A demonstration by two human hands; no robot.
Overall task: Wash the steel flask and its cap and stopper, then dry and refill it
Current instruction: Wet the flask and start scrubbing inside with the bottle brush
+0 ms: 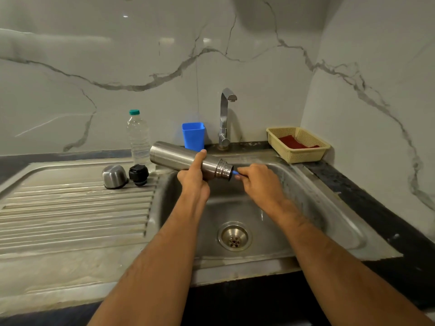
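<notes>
My left hand [194,178] grips the steel flask [174,157], which lies nearly horizontal over the sink basin [306,196] with its open threaded mouth pointing right. At that mouth my right hand [259,182] holds a thin blue handle [235,172], whose far end goes into the flask and is hidden. The steel cap [114,176] and the black stopper [138,174] stand side by side on the ribbed drainboard [70,212], left of the basin.
A clear plastic water bottle [138,137] with a green lid stands behind the stopper. A blue cup [193,135] and the tap [225,118] are at the back wall. A yellow basket [299,156] with a red cloth sits at the right corner.
</notes>
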